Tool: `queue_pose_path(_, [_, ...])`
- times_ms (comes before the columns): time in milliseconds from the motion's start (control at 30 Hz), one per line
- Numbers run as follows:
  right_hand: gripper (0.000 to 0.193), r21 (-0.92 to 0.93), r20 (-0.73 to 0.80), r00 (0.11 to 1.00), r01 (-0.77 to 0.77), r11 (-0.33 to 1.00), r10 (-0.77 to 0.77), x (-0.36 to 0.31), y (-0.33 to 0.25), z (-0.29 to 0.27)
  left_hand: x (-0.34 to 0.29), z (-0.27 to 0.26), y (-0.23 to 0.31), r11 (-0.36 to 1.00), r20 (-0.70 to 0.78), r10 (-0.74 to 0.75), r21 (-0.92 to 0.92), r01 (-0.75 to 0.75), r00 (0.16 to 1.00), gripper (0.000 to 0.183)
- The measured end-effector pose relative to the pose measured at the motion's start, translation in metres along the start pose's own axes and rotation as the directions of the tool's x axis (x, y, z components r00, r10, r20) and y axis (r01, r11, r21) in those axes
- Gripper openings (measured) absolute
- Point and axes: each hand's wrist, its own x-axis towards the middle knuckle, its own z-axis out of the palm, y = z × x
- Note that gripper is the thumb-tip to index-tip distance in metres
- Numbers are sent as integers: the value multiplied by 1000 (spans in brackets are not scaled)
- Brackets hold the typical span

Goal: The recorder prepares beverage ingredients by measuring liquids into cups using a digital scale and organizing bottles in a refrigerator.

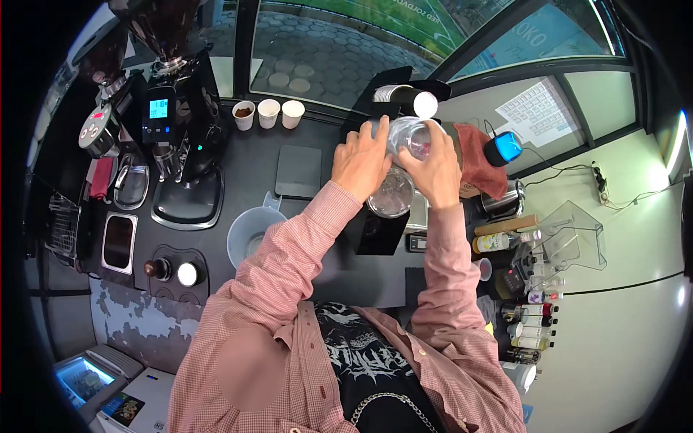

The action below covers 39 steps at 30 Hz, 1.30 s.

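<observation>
My left hand (362, 160) and my right hand (434, 167) are raised together at the back of the counter. Between them is a clear plastic cup (413, 136), perhaps several nested, tilted with its round end facing up. The fingers of both hands are closed around its sides. Just below, between my wrists, shows another round clear cup (391, 193); I cannot tell what it rests on. Behind my fingers lies a stack of white paper cups (426, 105) in a black holder.
Three white paper cups (268, 113) stand by the window, one with brown grounds. A clear pitcher (247, 234) and grey flat scale (299, 171) sit left of my arms. Coffee grinders (180, 123) stand far left; syrup bottles (498, 242) and a red cloth (480, 159) are right.
</observation>
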Motion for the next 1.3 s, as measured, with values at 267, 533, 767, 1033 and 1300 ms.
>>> queue_pose_path(267, [67, 173, -179, 979, 125, 977, -94, -30, 28, -46, -12, -8, 6, 998, -109, 53, -22, -56, 993, 74])
queue_pose_path(533, [68, 237, -323, 938, 209, 949, -126, -30, 34, -70, -9, -10, 33, 973, -284, 231, 78, -217, 931, 69])
queue_pose_path(767, [75, 957, -237, 955, 198, 212, 179, -94, 132, -68, 9, -10, 67, 906, -124, 419, 125, -405, 899, 67])
queue_pose_path(1033, [82, 834, -125, 879, -159, 528, 461, -210, 298, -15, 20, 8, 83, 754, -36, 557, 442, -487, 829, 68])
queue_pose_path(1300, [89, 706, 190, 866, -448, 548, 463, -257, 353, 16, 0, -4, 129, 823, -516, 113, -430, -371, 849, 78])
